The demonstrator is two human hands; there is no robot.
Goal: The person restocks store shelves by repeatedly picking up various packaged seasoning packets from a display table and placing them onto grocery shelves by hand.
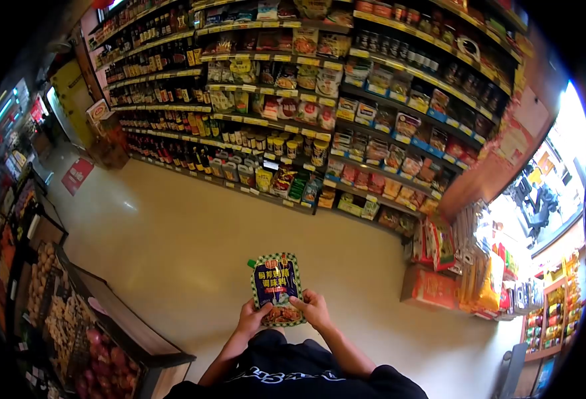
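Observation:
A seasoning pouch with a dark blue front, a green-and-white checked border and a green cap at its upper left corner is held upright before my body. My left hand grips its lower left edge, thumb on the front. On the lower right side, my right hand holds it the same way, its thumb pressed on the printed face. The fingers behind the pouch are hidden.
Shelves of bottles, jars and packets stretch across the far side. A produce stand with red onions stands at the left. Stacked bags and a red box stand at the right. Pale floor lies between.

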